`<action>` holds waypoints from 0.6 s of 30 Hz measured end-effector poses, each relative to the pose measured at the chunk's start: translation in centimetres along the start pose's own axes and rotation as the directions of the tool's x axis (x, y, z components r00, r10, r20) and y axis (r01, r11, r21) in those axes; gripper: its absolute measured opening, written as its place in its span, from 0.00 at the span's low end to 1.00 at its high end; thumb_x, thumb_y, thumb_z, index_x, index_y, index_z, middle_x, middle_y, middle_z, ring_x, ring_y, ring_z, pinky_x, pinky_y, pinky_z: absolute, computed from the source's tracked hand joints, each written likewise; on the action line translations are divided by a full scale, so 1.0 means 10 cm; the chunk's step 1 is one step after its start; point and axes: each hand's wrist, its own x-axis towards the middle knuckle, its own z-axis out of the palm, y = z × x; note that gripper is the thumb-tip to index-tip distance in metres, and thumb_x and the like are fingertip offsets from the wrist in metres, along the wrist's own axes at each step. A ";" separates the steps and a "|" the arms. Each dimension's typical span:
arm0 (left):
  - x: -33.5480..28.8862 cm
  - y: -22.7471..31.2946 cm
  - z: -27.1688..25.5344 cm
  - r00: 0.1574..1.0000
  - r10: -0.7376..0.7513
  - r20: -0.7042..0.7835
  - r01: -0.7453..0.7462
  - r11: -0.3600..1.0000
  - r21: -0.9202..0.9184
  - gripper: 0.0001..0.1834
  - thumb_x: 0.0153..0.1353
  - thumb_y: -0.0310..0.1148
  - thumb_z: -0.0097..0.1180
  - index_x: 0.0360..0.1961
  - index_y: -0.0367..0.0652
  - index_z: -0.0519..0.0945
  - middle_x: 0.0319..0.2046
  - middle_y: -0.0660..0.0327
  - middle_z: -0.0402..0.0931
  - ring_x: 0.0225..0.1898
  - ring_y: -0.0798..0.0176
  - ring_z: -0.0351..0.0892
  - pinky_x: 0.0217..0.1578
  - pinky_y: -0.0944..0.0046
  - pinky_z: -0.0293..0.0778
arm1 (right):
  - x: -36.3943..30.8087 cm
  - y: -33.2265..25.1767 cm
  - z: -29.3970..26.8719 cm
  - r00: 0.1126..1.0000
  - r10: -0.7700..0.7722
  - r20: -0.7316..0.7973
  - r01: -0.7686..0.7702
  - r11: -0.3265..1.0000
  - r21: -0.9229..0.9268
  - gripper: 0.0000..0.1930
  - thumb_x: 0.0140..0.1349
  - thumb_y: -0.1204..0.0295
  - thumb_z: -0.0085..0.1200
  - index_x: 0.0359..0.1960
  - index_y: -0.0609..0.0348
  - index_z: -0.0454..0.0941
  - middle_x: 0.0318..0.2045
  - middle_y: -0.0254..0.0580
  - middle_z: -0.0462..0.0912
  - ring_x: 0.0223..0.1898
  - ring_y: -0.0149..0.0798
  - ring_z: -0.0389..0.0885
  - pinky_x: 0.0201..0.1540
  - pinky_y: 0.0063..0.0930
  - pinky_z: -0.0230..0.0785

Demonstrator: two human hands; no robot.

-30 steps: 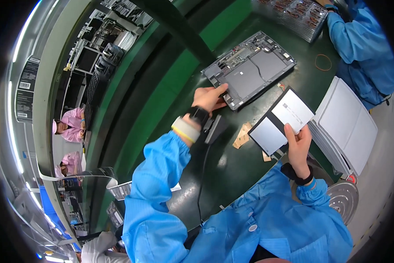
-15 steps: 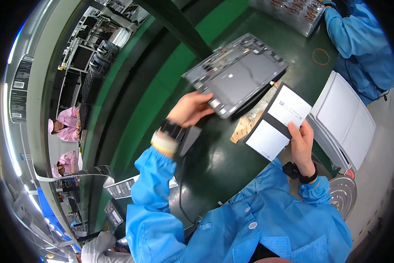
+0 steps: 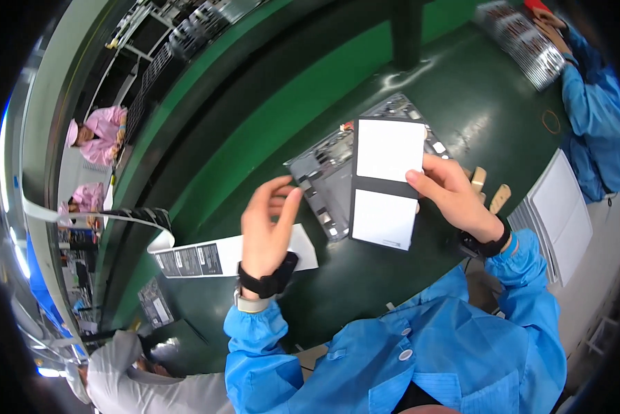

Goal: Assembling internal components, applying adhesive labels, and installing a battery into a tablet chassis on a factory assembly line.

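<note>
A flat black laptop battery (image 3: 386, 185) with two white panels is in my right hand (image 3: 455, 193), pinched at its right edge with the thumb on top. Beneath it, an open laptop base (image 3: 330, 190) lies on the green table, its inner parts facing up and its middle hidden by the battery. A small coloured plug shows by the battery's upper left corner. My left hand (image 3: 265, 221) hovers just left of the base, fingers apart and holding nothing. Below that hand runs a white strip of paper with dark printed labels (image 3: 199, 260).
Tan pieces (image 3: 499, 199) lie beside my right hand. White flat sheets (image 3: 565, 214) are stacked at the right. A co-worker's blue sleeve (image 3: 589, 96) and a clear tray (image 3: 520, 45) are at the far right, near a rubber band (image 3: 550, 122). A circuit board (image 3: 156, 303) lies left, near a grey-clothed person (image 3: 158, 386).
The laptop base, tilted up in my left hand before, now lies on the table and that hand has let go. My right hand has carried the battery left, over the base, and turned it upright.
</note>
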 end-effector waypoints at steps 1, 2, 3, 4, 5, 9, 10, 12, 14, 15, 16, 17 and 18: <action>-0.01 0.05 0.07 0.999 -0.020 0.029 0.028 0.957 -0.289 0.18 0.69 0.33 0.53 0.57 0.36 0.73 0.42 0.60 0.79 0.39 0.70 0.77 0.39 0.69 0.74 | 0.12 -0.04 0.13 1.000 0.004 0.022 -0.004 1.000 -0.009 0.15 0.73 0.66 0.48 0.51 0.66 0.75 0.37 0.32 0.81 0.34 0.22 0.76 0.37 0.20 0.71; -0.01 0.05 0.13 0.996 -0.035 0.085 0.066 0.918 -0.392 0.18 0.71 0.33 0.50 0.58 0.35 0.71 0.43 0.60 0.79 0.42 0.71 0.76 0.42 0.70 0.73 | 0.24 -0.07 0.27 0.998 0.003 0.059 -0.002 1.000 -0.020 0.15 0.73 0.66 0.48 0.51 0.66 0.75 0.36 0.32 0.81 0.34 0.23 0.76 0.38 0.21 0.71; -0.01 0.04 0.20 0.989 -0.041 0.141 0.106 0.866 -0.489 0.19 0.73 0.33 0.47 0.60 0.35 0.70 0.44 0.60 0.78 0.45 0.71 0.75 0.45 0.70 0.72 | 0.35 -0.08 0.40 0.995 0.003 0.096 0.000 1.000 -0.030 0.15 0.73 0.66 0.48 0.50 0.66 0.75 0.36 0.32 0.81 0.35 0.23 0.77 0.38 0.21 0.71; 0.01 0.00 0.32 0.999 -0.024 0.045 0.046 0.812 -0.582 0.16 0.73 0.32 0.47 0.57 0.34 0.70 0.45 0.61 0.78 0.47 0.73 0.74 0.49 0.71 0.69 | 0.44 -0.05 0.51 0.991 0.031 0.132 -0.027 0.999 -0.032 0.15 0.73 0.66 0.48 0.50 0.67 0.76 0.36 0.33 0.81 0.34 0.24 0.77 0.39 0.21 0.72; 0.01 -0.09 0.37 0.999 -0.034 -0.004 0.022 0.753 -0.658 0.13 0.73 0.29 0.45 0.54 0.34 0.69 0.44 0.58 0.78 0.45 0.72 0.74 0.49 0.71 0.69 | 0.50 -0.05 0.59 0.986 0.039 0.159 -0.032 0.999 -0.044 0.15 0.73 0.66 0.48 0.50 0.67 0.76 0.36 0.33 0.81 0.34 0.24 0.77 0.39 0.21 0.72; 0.09 -0.22 0.29 0.994 -0.054 -0.093 -0.017 0.777 -0.629 0.11 0.73 0.29 0.45 0.50 0.35 0.71 0.41 0.60 0.79 0.42 0.73 0.74 0.47 0.71 0.69 | 0.75 0.08 0.61 0.992 -0.002 0.124 0.002 1.000 -0.001 0.13 0.73 0.67 0.48 0.45 0.67 0.76 0.34 0.36 0.80 0.33 0.25 0.79 0.38 0.22 0.74; 0.11 -0.24 0.24 0.995 -0.062 -0.078 0.005 0.811 -0.585 0.10 0.72 0.29 0.46 0.49 0.35 0.72 0.40 0.60 0.80 0.41 0.73 0.75 0.46 0.71 0.69 | 0.80 0.12 0.60 0.996 -0.040 0.079 0.047 0.995 -0.089 0.12 0.73 0.67 0.48 0.43 0.67 0.76 0.33 0.36 0.80 0.33 0.25 0.79 0.38 0.23 0.75; 0.14 -0.29 0.22 0.995 -0.083 -0.063 0.031 0.814 -0.580 0.10 0.72 0.29 0.46 0.49 0.35 0.72 0.38 0.61 0.80 0.40 0.73 0.74 0.45 0.71 0.69 | 0.83 0.09 0.68 0.996 -0.089 0.018 0.090 0.994 -0.056 0.11 0.73 0.69 0.47 0.38 0.66 0.73 0.30 0.37 0.79 0.32 0.27 0.80 0.35 0.23 0.74; 0.15 -0.33 0.21 0.994 -0.100 -0.046 0.056 0.817 -0.574 0.10 0.72 0.30 0.46 0.48 0.35 0.73 0.37 0.61 0.80 0.39 0.74 0.74 0.44 0.72 0.68 | 0.81 0.20 0.60 0.997 -0.065 0.051 0.064 0.997 0.031 0.11 0.73 0.69 0.46 0.37 0.66 0.72 0.30 0.38 0.79 0.32 0.28 0.80 0.34 0.22 0.74; 0.14 -0.35 0.21 0.995 -0.100 -0.015 0.073 0.808 -0.584 0.10 0.72 0.29 0.46 0.49 0.35 0.72 0.38 0.61 0.80 0.40 0.74 0.75 0.45 0.72 0.68 | 0.80 0.23 0.55 0.995 -0.055 0.083 0.045 0.992 0.116 0.10 0.74 0.70 0.45 0.36 0.65 0.72 0.30 0.39 0.79 0.31 0.29 0.80 0.33 0.21 0.74; 0.14 -0.35 0.21 0.995 -0.098 0.016 0.089 0.800 -0.593 0.10 0.72 0.29 0.45 0.49 0.35 0.72 0.40 0.61 0.80 0.41 0.74 0.75 0.46 0.72 0.68 | 0.80 0.23 0.55 0.996 -0.049 0.081 0.039 0.993 0.116 0.10 0.74 0.70 0.45 0.36 0.65 0.72 0.30 0.39 0.79 0.31 0.29 0.80 0.33 0.21 0.74; 0.15 -0.34 0.22 0.995 -0.101 0.022 0.094 0.798 -0.595 0.10 0.72 0.29 0.45 0.49 0.35 0.72 0.40 0.61 0.80 0.41 0.74 0.75 0.46 0.72 0.68 | 0.79 0.21 0.55 0.994 -0.084 0.073 0.077 0.993 0.095 0.10 0.74 0.71 0.44 0.36 0.65 0.72 0.30 0.39 0.79 0.31 0.30 0.81 0.32 0.21 0.73; 0.15 -0.33 0.23 0.995 -0.089 0.034 0.091 0.762 -0.641 0.10 0.73 0.29 0.45 0.50 0.35 0.71 0.41 0.61 0.80 0.42 0.74 0.75 0.46 0.73 0.68 | 0.77 0.20 0.55 0.991 -0.120 0.062 0.116 0.991 0.074 0.09 0.74 0.71 0.44 0.37 0.64 0.72 0.30 0.39 0.79 0.30 0.30 0.81 0.31 0.20 0.73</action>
